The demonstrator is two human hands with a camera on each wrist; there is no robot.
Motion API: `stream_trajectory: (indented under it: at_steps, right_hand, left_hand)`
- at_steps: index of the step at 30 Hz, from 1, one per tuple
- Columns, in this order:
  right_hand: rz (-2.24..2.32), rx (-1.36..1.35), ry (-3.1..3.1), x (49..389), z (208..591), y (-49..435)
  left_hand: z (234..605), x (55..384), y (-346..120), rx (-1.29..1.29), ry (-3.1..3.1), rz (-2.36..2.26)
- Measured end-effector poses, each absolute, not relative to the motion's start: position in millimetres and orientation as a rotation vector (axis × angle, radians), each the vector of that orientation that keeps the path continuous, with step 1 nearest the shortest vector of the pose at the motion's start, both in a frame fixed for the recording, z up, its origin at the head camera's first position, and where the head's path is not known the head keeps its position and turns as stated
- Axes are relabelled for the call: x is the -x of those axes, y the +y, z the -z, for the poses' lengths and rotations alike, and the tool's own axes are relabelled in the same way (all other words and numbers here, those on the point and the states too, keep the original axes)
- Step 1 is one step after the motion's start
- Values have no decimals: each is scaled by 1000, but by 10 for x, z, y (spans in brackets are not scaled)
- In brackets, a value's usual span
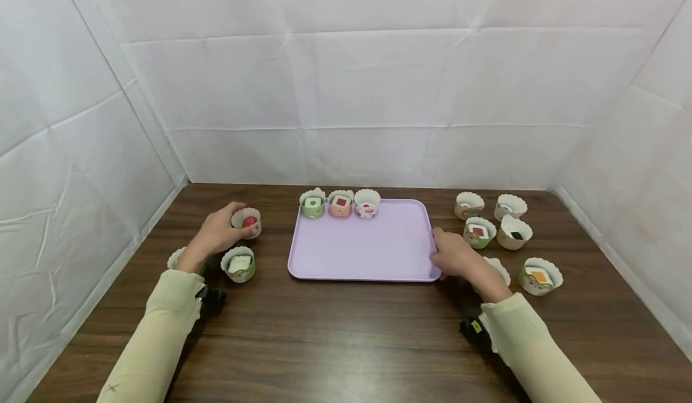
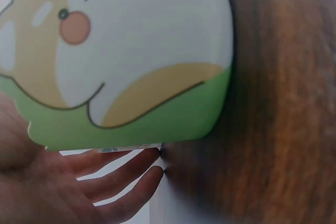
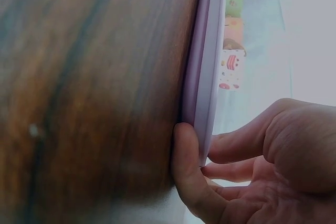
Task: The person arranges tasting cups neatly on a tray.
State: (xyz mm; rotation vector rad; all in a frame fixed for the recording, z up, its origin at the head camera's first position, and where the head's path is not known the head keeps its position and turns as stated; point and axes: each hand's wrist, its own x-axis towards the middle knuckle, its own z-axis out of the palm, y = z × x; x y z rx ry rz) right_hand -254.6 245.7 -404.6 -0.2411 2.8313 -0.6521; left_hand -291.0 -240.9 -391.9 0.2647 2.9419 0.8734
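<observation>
On the left, my left hand (image 1: pixel 218 230) curls round a paper baking cup (image 1: pixel 256 232) holding something red, thumb on the near side. Its fingertips are partly hidden behind that cup. A green cup with a cartoon animal (image 2: pixel 152 40) fills the left wrist view, in front of the hand. My right hand (image 1: pixel 454 253) grips the right edge of a lilac tray (image 1: pixel 357 253). In the right wrist view, the thumb lies on one side of the tray rim (image 3: pixel 207 77) and a finger on the other. Green (image 1: pixel 313 209), pink (image 1: pixel 341 209) and white (image 1: pixel 367 209) cups stand along the tray's back-left edge.
Nearer me on the left is a green cup (image 1: pixel 239 271) with a white piece, and another is partly hidden by my wrist. Several filled cups, among them one with an orange-topped piece (image 1: pixel 540 277), stand right of the tray. White cloth (image 1: pixel 367 90) surrounds the wooden table (image 1: pixel 335 343).
</observation>
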Motion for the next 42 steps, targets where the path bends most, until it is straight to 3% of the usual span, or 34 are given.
stream_trajectory:
  at_steps: [42]
  right_hand:
    - [668, 288, 2823, 2536, 4036, 2455]
  left_hand:
    - [3889, 2878, -2395, -226, 2961, -929]
